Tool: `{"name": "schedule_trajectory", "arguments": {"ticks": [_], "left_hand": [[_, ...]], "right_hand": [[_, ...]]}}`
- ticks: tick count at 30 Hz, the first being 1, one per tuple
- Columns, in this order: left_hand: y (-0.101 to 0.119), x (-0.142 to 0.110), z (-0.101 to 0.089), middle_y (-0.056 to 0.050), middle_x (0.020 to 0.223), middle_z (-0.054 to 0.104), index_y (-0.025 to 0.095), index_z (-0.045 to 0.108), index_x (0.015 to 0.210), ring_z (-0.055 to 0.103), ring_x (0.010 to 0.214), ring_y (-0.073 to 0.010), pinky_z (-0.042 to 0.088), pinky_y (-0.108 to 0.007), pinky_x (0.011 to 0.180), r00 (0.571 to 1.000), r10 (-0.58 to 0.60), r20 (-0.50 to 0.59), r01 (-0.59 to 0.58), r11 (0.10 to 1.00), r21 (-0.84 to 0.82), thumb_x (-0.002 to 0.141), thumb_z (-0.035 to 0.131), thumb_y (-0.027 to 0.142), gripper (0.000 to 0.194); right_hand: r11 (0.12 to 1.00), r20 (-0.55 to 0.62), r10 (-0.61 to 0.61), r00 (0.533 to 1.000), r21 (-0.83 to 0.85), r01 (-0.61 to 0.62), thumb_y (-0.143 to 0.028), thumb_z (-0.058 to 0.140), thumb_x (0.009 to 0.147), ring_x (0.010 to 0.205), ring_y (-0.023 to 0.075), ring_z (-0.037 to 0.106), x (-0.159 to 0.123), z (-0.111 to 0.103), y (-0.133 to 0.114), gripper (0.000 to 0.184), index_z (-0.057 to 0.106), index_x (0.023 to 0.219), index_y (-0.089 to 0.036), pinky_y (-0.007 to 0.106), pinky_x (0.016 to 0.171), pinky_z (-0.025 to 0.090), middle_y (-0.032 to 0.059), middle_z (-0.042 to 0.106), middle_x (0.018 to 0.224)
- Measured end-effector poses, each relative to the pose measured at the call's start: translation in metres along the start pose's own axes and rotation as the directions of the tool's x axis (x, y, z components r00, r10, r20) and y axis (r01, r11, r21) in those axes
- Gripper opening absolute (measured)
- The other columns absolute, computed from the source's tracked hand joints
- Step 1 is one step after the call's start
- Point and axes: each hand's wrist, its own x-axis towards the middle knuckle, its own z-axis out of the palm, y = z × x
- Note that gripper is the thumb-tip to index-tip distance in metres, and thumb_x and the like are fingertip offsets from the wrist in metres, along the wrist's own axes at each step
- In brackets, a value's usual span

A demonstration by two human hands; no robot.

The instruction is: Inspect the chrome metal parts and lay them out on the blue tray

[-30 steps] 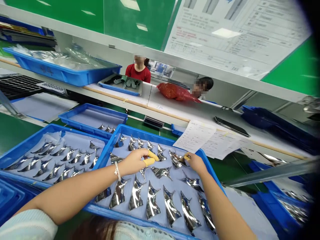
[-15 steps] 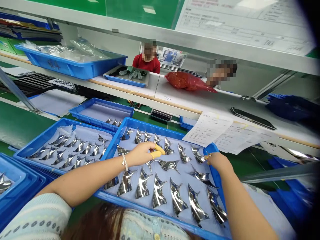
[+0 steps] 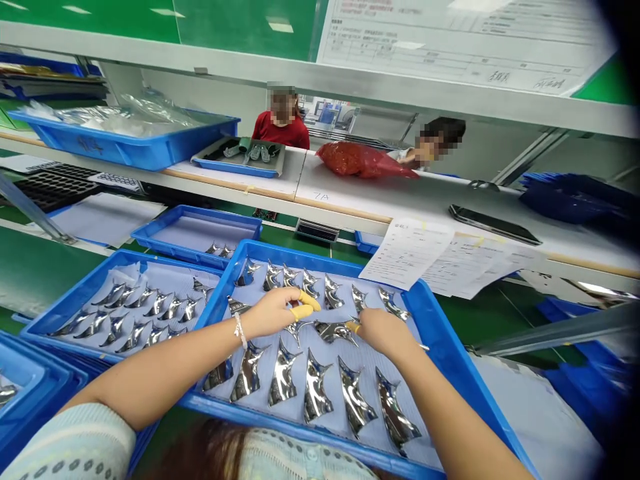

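A large blue tray [image 3: 450, 347] lined with pale sheet holds rows of shiny, curved metal pieces with pointed tips. My left hand [image 3: 275, 312], with yellow finger cots on thumb and forefinger, hovers over its middle. Those two fingers are apart, with nothing visible between them. My right hand [image 3: 383, 330] is bent down in the tray's right half, its yellow-tipped finger against the right end of a curved metal piece [image 3: 331, 331] lying sideways. The rest of its fingers are hidden behind the hand. One upright-lying piece [image 3: 350, 397] rests in the front row.
On the left stands another blue tray [image 3: 37, 327] of similar pieces, with a smaller tray [image 3: 195, 230] behind. A shelf holds a red bag [image 3: 360, 160], a phone [image 3: 493, 225] and a bin of plastic bags [image 3: 150, 150]. Paper sheets [image 3: 407, 253] hang over the tray's back corner. Two people sit beyond.
My right hand has moved left from the tray's right edge to the sideways piece in the middle. My left hand stays nearly in place. The view has shifted slightly.
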Motion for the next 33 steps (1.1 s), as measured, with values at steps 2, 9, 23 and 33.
{"name": "schedule_trajectory", "arguments": {"ticks": [2, 9, 23, 33], "left_hand": [[-0.001, 0.0, 0.001, -0.004, 0.097, 0.069, 0.019, 0.069, 0.092, 0.059, 0.082, -0.0157, 0.048, -0.03, 0.078, 1.0, -0.007, 0.003, 0.007, 1.0, 0.013, 0.08, 0.053, 0.021, 0.02], [-0.006, 0.0, 0.003, -0.005, 0.098, 0.069, 0.018, 0.068, 0.093, 0.059, 0.079, -0.0149, 0.048, -0.029, 0.074, 0.999, -0.008, 0.037, 0.007, 1.0, 0.009, 0.081, 0.053, 0.023, 0.02], [-0.009, 0.002, 0.007, -0.005, 0.103, 0.068, 0.018, 0.068, 0.097, 0.061, 0.09, -0.0164, 0.047, -0.03, 0.082, 0.993, -0.051, 0.107, 0.056, 0.997, -0.051, 0.08, 0.056, 0.024, 0.022], [-0.006, -0.004, 0.027, -0.008, 0.092, 0.068, 0.011, 0.068, 0.092, 0.059, 0.088, -0.0181, 0.041, -0.035, 0.092, 0.953, -0.057, 0.298, 0.204, 0.846, -0.493, 0.07, 0.065, 0.056, 0.049]], "right_hand": [[1.0, 0.032, -0.019, 0.999, 0.024, 0.018, -0.026, 0.055, 0.08, 0.078, 0.0286, 0.064, 0.009, 0.007, 0.008, 0.021, 0.068, 0.082, -0.01, 0.03, 0.058, 0.038, 0.0184, 0.068, 0.085], [0.985, 0.081, -0.07, 0.994, 0.162, 0.056, -0.011, 0.053, 0.072, 0.067, 0.0181, 0.061, 0.027, 0.016, 0.022, 0.015, 0.068, 0.074, -0.014, 0.023, 0.052, 0.033, 0.0073, 0.067, 0.072], [0.964, -0.029, -0.059, 0.998, 0.256, 0.064, -0.009, 0.054, 0.069, 0.066, 0.0224, 0.056, 0.017, 0.005, 0.016, 0.008, 0.061, 0.067, -0.012, 0.027, 0.052, 0.028, 0.0109, 0.062, 0.069], [0.111, -0.456, -0.159, 0.876, 0.873, 0.475, -0.042, 0.063, 0.074, 0.045, 0.0105, 0.04, -0.02, -0.003, -0.037, 0.026, 0.065, 0.081, -0.017, 0.024, 0.045, 0.035, -0.0011, 0.052, 0.058]]}}
